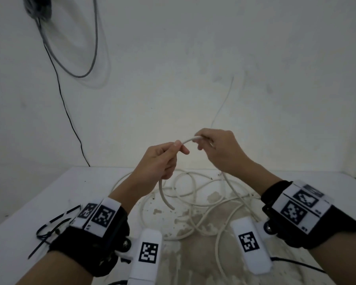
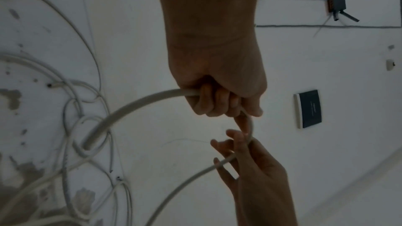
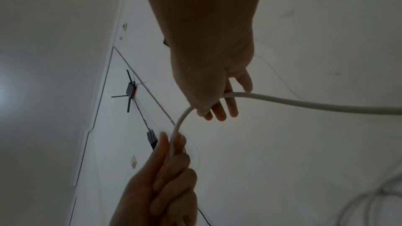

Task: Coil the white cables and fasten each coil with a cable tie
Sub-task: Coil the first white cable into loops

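left hand (image 1: 162, 159): fist clenched round white cable (image 1: 190, 139), short free end hanging below
right hand (image 1: 218, 149): fingers pinching same cable just beside
span axis: left-right, raised above tabletop (image 1: 39, 194)
slack: tangled below
cable ties (image 1: 49, 229): nearer left hand

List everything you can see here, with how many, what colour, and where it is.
Held white round cable: one, white, raised between both hands, free end hanging below the left.
Loose white cables: tangled heap, count unclear, on the tabletop.
Black plastic cable ties: several, black, table's left side.
White table: one, white, stained near the middle.
Thin black wall wire: one, black, down the wall.
Left hand: grips the cable.
Right hand: pinches the cable.
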`<state>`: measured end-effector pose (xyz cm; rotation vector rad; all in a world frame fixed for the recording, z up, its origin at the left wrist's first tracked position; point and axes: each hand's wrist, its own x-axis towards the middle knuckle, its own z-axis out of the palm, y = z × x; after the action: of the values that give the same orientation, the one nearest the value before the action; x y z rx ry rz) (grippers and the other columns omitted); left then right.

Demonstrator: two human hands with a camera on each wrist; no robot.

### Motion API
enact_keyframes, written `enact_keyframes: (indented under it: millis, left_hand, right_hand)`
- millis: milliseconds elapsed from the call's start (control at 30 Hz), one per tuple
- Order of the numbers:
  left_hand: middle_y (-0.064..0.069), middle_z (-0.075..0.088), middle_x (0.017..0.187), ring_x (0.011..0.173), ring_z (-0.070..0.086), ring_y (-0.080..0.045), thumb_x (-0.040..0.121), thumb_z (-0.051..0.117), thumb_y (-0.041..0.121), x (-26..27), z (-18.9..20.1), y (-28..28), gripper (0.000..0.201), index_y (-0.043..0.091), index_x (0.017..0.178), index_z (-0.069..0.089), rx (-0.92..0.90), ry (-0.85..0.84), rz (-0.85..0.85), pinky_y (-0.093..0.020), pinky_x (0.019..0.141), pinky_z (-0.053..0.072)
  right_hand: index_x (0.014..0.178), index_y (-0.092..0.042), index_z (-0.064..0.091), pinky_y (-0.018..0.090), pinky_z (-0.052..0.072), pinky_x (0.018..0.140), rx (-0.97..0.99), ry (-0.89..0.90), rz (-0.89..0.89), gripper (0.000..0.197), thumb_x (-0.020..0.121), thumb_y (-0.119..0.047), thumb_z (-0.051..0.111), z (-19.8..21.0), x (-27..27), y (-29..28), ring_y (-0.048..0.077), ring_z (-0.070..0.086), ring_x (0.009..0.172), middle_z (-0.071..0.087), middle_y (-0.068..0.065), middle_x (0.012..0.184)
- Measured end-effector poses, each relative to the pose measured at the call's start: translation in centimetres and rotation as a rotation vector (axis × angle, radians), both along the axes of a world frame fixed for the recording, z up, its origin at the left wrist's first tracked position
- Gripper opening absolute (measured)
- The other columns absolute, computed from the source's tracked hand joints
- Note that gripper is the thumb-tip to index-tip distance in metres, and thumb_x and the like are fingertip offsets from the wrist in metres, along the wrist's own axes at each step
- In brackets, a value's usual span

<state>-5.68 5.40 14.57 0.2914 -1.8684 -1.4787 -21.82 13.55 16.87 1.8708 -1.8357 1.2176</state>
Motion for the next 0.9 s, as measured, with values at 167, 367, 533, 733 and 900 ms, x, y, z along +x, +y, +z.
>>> enact_keyframes:
  millis: [167,367,533,733,900]
  left_hand:
    - [0.006,0.025,0.053,0.045,0.026,-0.009,0.083,0.048,0.045,1.2,-1.7,-1.0,0.036,0.011,0.073,0.052,0.088,-0.049,0.006,-0.017,0.048,0.033]
    - [0.008,0.025,0.048,0.036,0.023,-0.004,0.098,0.036,0.036,0.2,-1.2,-1.0,0.038,0.016,0.066,0.040,0.601,0.378,-0.108,-0.016,0.041,0.026]
    - [0.008,0.026,0.046,0.034,0.025,-0.004,0.101,0.031,0.035,-0.4,0.0,-0.9,0.039,0.015,0.068,0.041,0.785,0.637,-0.153,-0.014,0.038,0.029]
    - [0.006,0.028,0.050,0.042,0.029,-0.006,0.101,0.031,0.032,-0.5,-1.6,-0.8,0.035,0.016,0.073,0.044,0.692,0.518,-0.051,-0.018,0.048,0.033]
    - [0.003,0.023,0.056,0.051,0.025,-0.011,0.097,0.039,0.025,-0.9,-2.0,0.2,0.034,0.015,0.064,0.037,0.762,0.536,-0.011,-0.025,0.058,0.028]
  right_hand:
    - [0.090,-0.011,0.073,0.008,0.044,0.054,-0.105,-0.378,-0.042,0.014,0.091,-0.017,0.060,1.0,-1.3,0.5,0.004,0.059,0.049,0.067,0.006,0.065]
    - [0.074,-0.010,0.069,0.021,0.045,0.049,-0.067,-0.731,0.042,0.022,0.082,-0.031,0.071,-1.0,-0.2,0.6,0.011,0.055,0.045,0.063,0.004,0.055]
    - [0.078,-0.007,0.061,0.023,0.047,0.057,0.242,-0.729,0.144,0.030,0.096,-0.029,0.051,-3.9,1.7,0.4,0.011,0.060,0.054,0.063,0.003,0.064]
    - [0.088,-0.004,0.061,0.035,0.056,0.067,0.262,-1.088,0.303,0.023,0.100,-0.012,0.042,-3.5,3.3,0.1,0.019,0.062,0.071,0.054,0.010,0.079]
    - [0.094,-0.009,0.049,0.038,0.056,0.072,0.240,-1.195,0.309,0.011,0.097,-0.001,0.043,-3.2,4.2,-0.5,0.022,0.070,0.084,0.057,0.011,0.093]
